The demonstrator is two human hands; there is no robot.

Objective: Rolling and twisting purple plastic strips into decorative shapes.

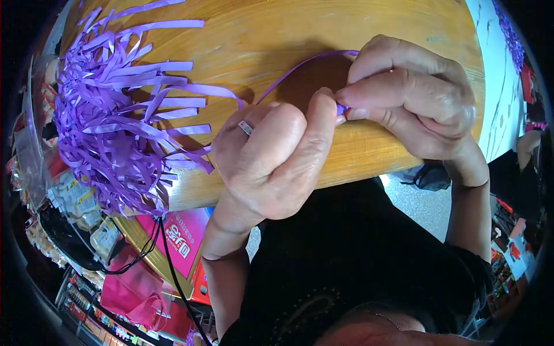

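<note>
A narrow purple ribbon [294,70] arcs over the wooden table between my two hands. My left hand [271,155], with a ring on one finger, is closed on the ribbon, its thumb and fingertips pointing right. Against those fingertips, my right hand [412,95] pinches a small purple bit of the same ribbon [342,109]; its exact shape is mostly hidden by the fingers. To the left of my left hand lies a big tangled heap of purple ribbons [101,124], several with cut ends pointing right. One strand runs from the heap toward my left hand.
The wooden table [277,26] has a curved right edge beside a white marbled surface [490,86]. Black cables [168,254] hang at the near left, by a pink printed package [183,233] and a pink bag [135,291]. Clear plastic packs [75,193] crowd the left side.
</note>
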